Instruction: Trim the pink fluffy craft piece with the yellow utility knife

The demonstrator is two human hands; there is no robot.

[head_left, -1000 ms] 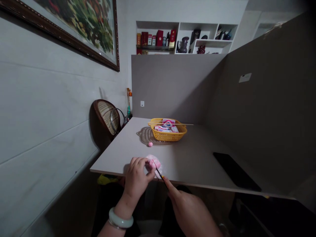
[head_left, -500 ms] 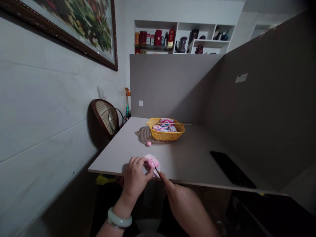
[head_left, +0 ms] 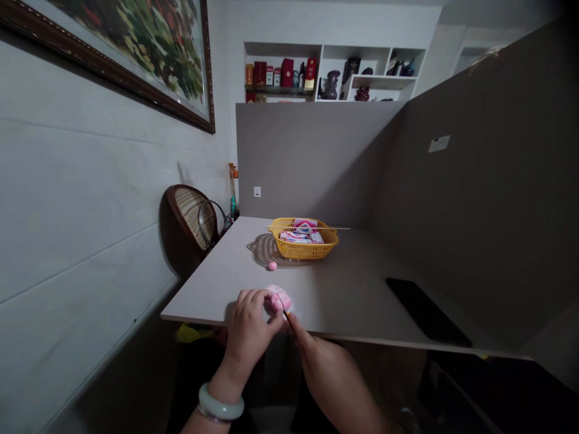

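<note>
My left hand [head_left: 249, 325], with a pale bangle [head_left: 220, 405] on its wrist, pinches a pink lump [head_left: 283, 299] near the table's front edge. Paler pink, crumbly-looking material [head_left: 274, 289] lies around and behind the lump. A thin dark knife-like tool [head_left: 289, 321] is held in my right hand [head_left: 323, 364], index finger stretched along it. The tool's tip meets the lump; its exact kind is too small to tell. A small pink ball [head_left: 272, 266] rests on the table beyond my hands.
Farther back on the table [head_left: 357, 289] stands a yellow basket [head_left: 307, 251] holding pink-and-white packets [head_left: 305, 226], with a thin stick [head_left: 342, 228] across its top. A flat black object [head_left: 427, 310] lies at the right. Grey panels [head_left: 312, 157] border the back and right.
My right hand and the tool have shifted slightly left and downward against the pink lump. My left hand keeps its pinch. The view has moved a little.
</note>
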